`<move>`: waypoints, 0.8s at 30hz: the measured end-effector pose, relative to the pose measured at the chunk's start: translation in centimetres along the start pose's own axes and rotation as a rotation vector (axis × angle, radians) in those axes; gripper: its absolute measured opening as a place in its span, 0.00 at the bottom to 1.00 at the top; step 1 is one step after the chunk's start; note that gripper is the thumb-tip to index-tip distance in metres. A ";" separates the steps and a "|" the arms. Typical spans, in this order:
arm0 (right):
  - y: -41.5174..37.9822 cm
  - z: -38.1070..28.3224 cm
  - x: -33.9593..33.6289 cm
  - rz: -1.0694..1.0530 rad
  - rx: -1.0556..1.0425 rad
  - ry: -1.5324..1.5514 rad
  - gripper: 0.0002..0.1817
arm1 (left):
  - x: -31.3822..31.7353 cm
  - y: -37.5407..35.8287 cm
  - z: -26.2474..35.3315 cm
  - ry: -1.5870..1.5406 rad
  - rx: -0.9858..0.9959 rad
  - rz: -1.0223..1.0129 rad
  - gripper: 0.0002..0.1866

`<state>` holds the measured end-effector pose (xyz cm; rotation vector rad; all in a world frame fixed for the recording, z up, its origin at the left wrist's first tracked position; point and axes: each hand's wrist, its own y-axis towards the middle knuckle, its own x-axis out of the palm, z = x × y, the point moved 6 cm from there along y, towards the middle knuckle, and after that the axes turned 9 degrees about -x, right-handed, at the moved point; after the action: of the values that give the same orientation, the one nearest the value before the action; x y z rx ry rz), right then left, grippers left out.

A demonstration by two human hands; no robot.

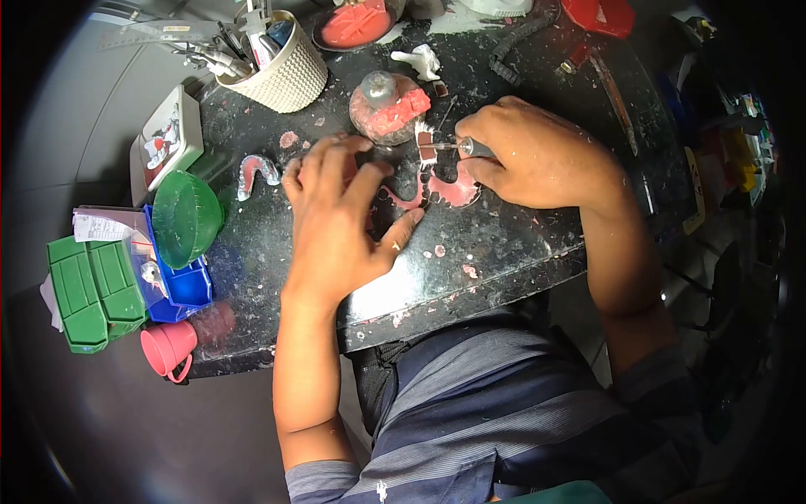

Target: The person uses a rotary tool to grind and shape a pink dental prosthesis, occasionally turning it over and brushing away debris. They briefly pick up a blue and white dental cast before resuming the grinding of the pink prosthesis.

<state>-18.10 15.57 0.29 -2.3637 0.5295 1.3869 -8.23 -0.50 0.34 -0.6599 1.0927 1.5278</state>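
My right hand [533,155] grips a thin metal dental hand tool [477,148] by its grey handle. The tool's tip reaches a small dark-red strip [427,149] edged with white tooth-like pieces. Just below the strip lie pink, scalloped denture-base-like plates [457,190], close to my right fingers. My left hand [336,210] is palm down with its fingers spread and slightly blurred. Its thumb is beside the left part of the pink plate; whether it touches cannot be seen. Something pinkish shows partly under the left fingers, mostly hidden.
Behind the strip stands a round, metal-topped pot [378,91] with a pink wax block [403,112]. A U-shaped model [254,175], a green bowl [186,218], plastic bins [92,286], a pink cup [170,346] and a tool basket [290,76] sit at left.
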 end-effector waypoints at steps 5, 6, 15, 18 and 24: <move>0.2 0.2 -0.3 0.050 0.072 0.023 0.15 | 1.1 -0.4 -0.2 0.038 0.000 -0.082 0.16; 0.1 0.2 -0.2 0.047 0.071 0.023 0.15 | 1.2 -0.5 -0.3 0.035 -0.004 -0.092 0.13; 0.8 -2.3 0.0 0.216 -0.175 0.259 0.15 | -0.1 -1.1 0.4 -0.107 0.155 0.078 0.12; 0.8 -3.1 0.3 0.149 -0.307 0.277 0.14 | -0.8 -1.3 0.5 -0.131 0.270 0.260 0.15; 0.5 -3.7 -1.1 0.304 -0.375 0.469 0.12 | -0.7 -1.1 -1.2 -0.714 0.038 0.464 0.35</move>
<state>-16.03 13.49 2.89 -3.0466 0.8447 1.1132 -7.18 -1.90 0.12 0.2003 0.7338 1.9137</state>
